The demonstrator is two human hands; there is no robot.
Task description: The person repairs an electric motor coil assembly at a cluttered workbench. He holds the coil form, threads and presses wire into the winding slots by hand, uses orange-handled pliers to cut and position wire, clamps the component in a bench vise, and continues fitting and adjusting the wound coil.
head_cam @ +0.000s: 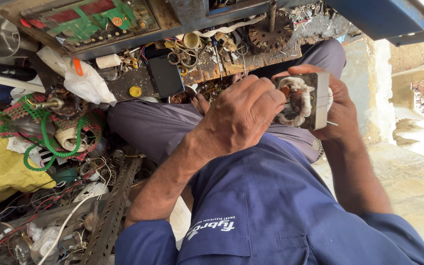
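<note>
The right hand (pixel 338 105) wraps closed around a small grey motor stator (pixel 304 100) with white-bound windings, held above the lap. The left hand (pixel 241 115) curls shut against its near face; whether it grips anything is unclear. A dark phone (pixel 166 76) lies on the cluttered tabletop (pixel 123 86) farther left.

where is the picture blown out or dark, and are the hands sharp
Head view: the pale concrete floor at right is overexposed in sunlight; the cluttered wire pile at lower left sits in shade; the left hand and the right hand holding the square metal coil-wound motor core look sharp.
</note>
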